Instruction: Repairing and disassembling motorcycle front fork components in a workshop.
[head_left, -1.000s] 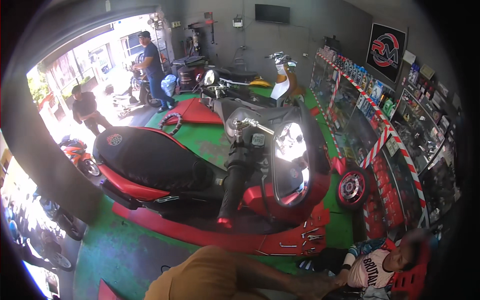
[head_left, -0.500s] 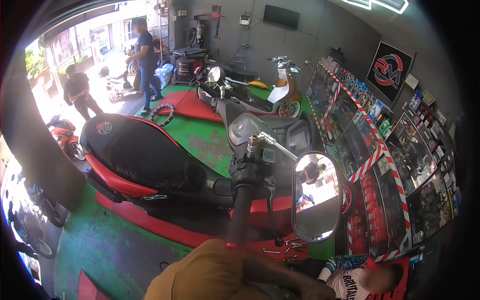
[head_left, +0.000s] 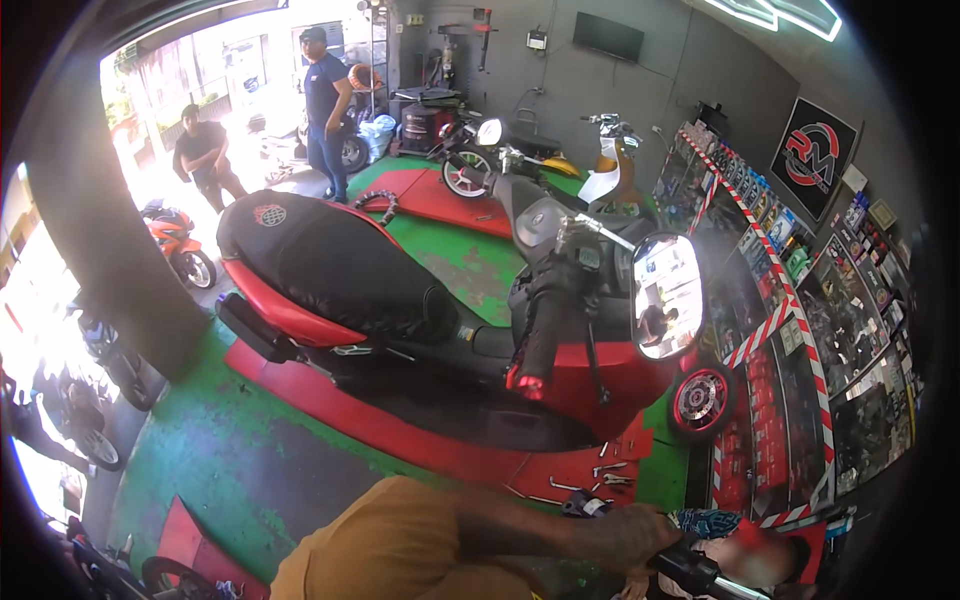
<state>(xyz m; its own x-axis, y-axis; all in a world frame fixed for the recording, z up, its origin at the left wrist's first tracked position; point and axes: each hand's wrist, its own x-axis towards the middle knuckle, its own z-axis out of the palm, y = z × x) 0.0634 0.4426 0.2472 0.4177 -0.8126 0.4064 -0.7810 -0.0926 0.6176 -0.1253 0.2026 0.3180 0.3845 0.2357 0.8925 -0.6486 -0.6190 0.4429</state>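
My left arm reaches across the lower edge from a mustard sleeve. My left hand is closed around a black long thing with a silver shaft; a black end with a pale label sticks out on its other side. Its exact kind I cannot make out. My right hand does not show. Beyond stands a red and black scooter with a covered seat, a black handlebar grip and a mirror. Several hand tools lie on the red platform beside it.
A co-worker in a light printed shirt is low at the lower right. A red-rimmed wheel stands by the taped display cases. Two people stand near the bright entrance. Another scooter is parked behind.
The view has shifted, so the scooter sits further right and higher. My left hand has come up into view with the black thing in it. The people at the entrance have changed pose.
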